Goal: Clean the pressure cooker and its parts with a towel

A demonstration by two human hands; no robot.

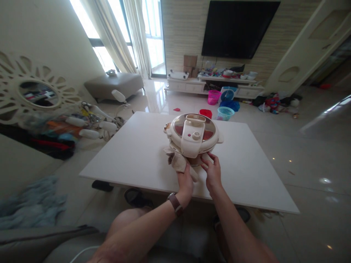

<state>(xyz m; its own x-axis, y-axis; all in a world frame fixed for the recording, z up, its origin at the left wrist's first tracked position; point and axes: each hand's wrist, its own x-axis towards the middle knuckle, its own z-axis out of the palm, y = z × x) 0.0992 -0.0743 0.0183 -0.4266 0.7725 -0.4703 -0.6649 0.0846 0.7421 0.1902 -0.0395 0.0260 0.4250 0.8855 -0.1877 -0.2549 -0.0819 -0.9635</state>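
Nearest: bare forearms, left wrist with a brown-strapped wristwatch. Left hand past the table's near edge, fingers closed round a crumpled beige fabric cloth, bunched at the lower near-left side of the cooker; one end shows between the hands. Right hand has bent fingers at the cooker's lower near-right side; touching or gripping, can't tell, fingertips partly hidden.

Cream round plastic cooker with a see-through lid: around the middle of the white rectangular flat-topped table, well in from the left and right edges. Broad cream strip across the lid carries a small red button and a round knob (markings too small to read); reddish patches show through the clear parts.

Beyond the table's far edge, on the floor: red plastic bucket, pale-blue perforated plastic basket, then bright pink plastic basket. Farther: low white cabinet, black flat television on the wall.
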